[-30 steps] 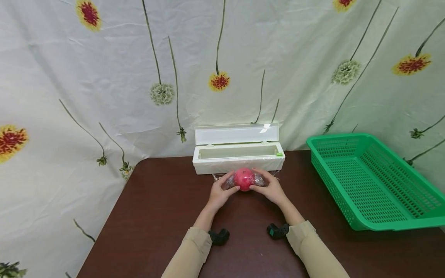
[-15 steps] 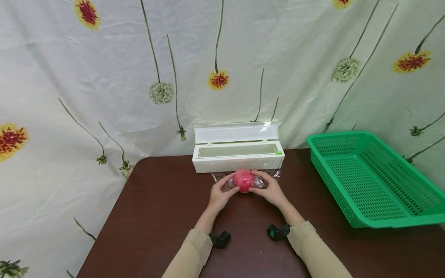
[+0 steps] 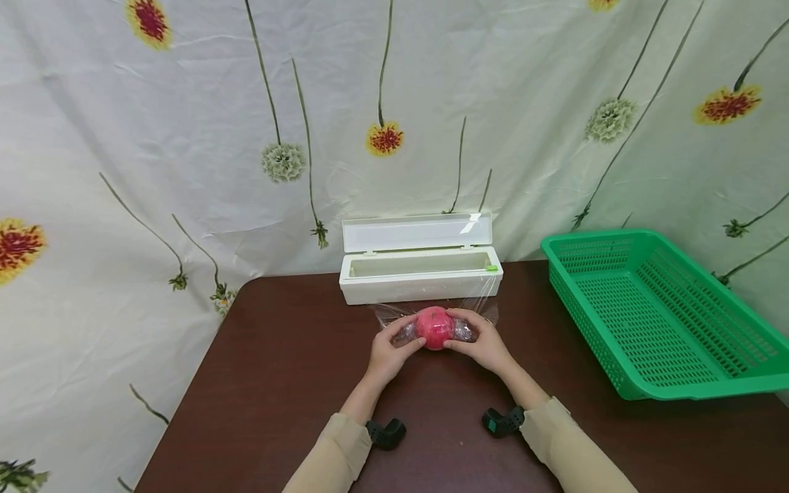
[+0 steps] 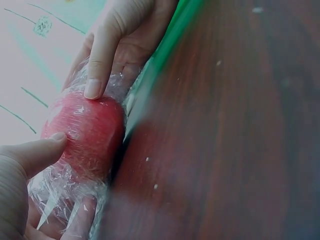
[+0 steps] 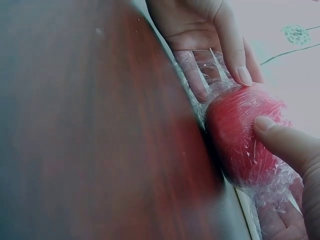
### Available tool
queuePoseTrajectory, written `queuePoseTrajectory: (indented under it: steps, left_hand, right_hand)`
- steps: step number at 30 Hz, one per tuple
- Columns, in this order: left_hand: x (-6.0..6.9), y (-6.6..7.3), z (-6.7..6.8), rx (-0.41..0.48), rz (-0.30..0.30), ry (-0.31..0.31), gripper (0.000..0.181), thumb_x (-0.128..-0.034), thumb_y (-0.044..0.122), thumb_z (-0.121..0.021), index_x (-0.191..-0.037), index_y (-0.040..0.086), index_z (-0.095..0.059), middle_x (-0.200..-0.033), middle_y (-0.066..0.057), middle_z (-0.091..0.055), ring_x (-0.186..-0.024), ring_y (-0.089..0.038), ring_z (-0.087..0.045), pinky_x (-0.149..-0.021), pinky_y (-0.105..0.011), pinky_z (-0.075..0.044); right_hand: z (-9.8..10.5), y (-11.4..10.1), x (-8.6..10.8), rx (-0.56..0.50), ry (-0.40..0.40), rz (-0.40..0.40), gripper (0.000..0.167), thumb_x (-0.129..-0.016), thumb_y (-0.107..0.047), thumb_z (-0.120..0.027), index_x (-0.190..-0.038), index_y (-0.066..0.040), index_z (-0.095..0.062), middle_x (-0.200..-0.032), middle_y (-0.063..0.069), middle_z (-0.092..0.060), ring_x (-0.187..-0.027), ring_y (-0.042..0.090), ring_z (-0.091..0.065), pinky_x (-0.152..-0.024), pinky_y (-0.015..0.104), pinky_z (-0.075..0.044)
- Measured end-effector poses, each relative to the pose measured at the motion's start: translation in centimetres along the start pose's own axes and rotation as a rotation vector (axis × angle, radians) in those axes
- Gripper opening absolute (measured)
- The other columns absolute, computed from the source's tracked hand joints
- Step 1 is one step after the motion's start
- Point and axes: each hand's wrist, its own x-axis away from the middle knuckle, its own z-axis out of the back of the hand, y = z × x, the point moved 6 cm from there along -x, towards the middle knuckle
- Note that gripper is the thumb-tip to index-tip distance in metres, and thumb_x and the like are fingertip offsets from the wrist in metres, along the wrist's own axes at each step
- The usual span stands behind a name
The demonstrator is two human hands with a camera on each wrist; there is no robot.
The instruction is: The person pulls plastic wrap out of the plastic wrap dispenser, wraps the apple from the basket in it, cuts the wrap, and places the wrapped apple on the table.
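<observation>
A round red fruit (image 3: 434,326) is wrapped in clear cling film (image 3: 403,333), bunched at both its sides. My left hand (image 3: 387,350) grips its left side, thumb on the near face. From the right, my right hand (image 3: 487,344) holds it the same way. Both thumbs press on the film-covered skin in the left wrist view, where the fruit (image 4: 87,132) appears close up. In the right wrist view, crumpled film (image 5: 277,192) lies around the lower fingers. Behind the fruit, a sheet of film stretches to a white cling film dispenser (image 3: 425,290) with its lid raised.
On the right of the dark brown table (image 3: 277,383) stands a green perforated plastic basket (image 3: 592,329). A small green slider (image 3: 491,268) sits on the dispenser's right edge. A flower-printed cloth (image 3: 216,137) hangs behind the table.
Both hands have drawn the fruit slightly toward the person, away from the dispenser. More film now shows between fruit and dispenser. The head view has tilted down a little.
</observation>
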Motion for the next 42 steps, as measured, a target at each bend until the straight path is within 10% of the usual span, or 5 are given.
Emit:
queuePoseTrajectory:
  steps: [11,42]
  left_hand:
    - [1.0,0.4,-0.1,0.005,0.017,-0.033,0.043,-0.0794,-0.001,-0.072,-0.12,-0.007,-0.059,-0.122,-0.023,-0.055,-0.113,-0.037,-0.051,-0.088,-0.042,-0.049]
    - [2.7,1.3,0.0,-0.031,0.004,-0.153,0.049,-0.0791,0.0,-0.073,-0.124,-0.004,-0.056,-0.124,-0.021,-0.055,-0.107,-0.034,-0.056,-0.086,-0.041,-0.05]
  right_hand:
    - [0.6,-4.8,1.3,-0.017,-0.043,-0.074,0.054,-0.074,-0.003,-0.078,-0.123,0.001,-0.057,-0.125,0.018,-0.056,-0.118,0.036,-0.048,-0.098,0.053,-0.038]
    - [0.4,-5.3,2.9,-0.006,-0.08,-0.108,0.054,-0.074,-0.006,-0.079,-0.122,0.0,-0.058,-0.123,0.016,-0.058,-0.115,0.032,-0.052,-0.096,0.045,-0.043]
